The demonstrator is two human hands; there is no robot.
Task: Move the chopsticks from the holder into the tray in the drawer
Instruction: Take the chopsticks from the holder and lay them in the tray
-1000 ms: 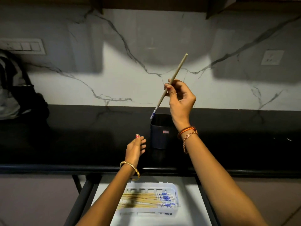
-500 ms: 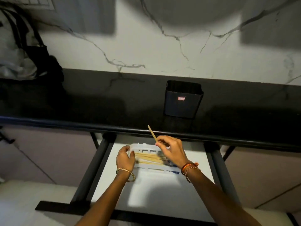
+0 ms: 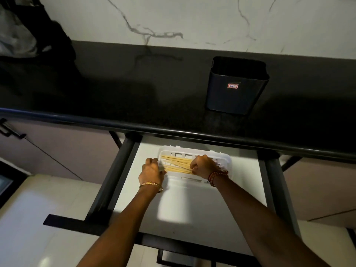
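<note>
The dark square holder (image 3: pixel 238 86) stands on the black counter, and no chopsticks show above its rim. A white slotted tray (image 3: pixel 223 156) lies in the open drawer (image 3: pixel 192 209) below. Several wooden chopsticks (image 3: pixel 176 164) lie lengthwise in the tray. My left hand (image 3: pixel 151 170) grips the tray's left edge. My right hand (image 3: pixel 202 165) rests fingers-down on the right part of the chopstick bundle and hides their patterned ends; whether it still pinches one chopstick cannot be made out.
The black counter edge (image 3: pixel 173 130) overhangs the back of the drawer. Dark drawer rails (image 3: pixel 115 176) run along both sides. A dark bag (image 3: pixel 28 35) sits at the counter's far left. A marble wall rises behind, and a cabinet handle (image 3: pixel 9 131) shows at the left.
My right hand brought one chopstick down from above the holder into the tray and laid it flat among the others. My left hand dropped to the tray's left edge. The view tilted downward.
</note>
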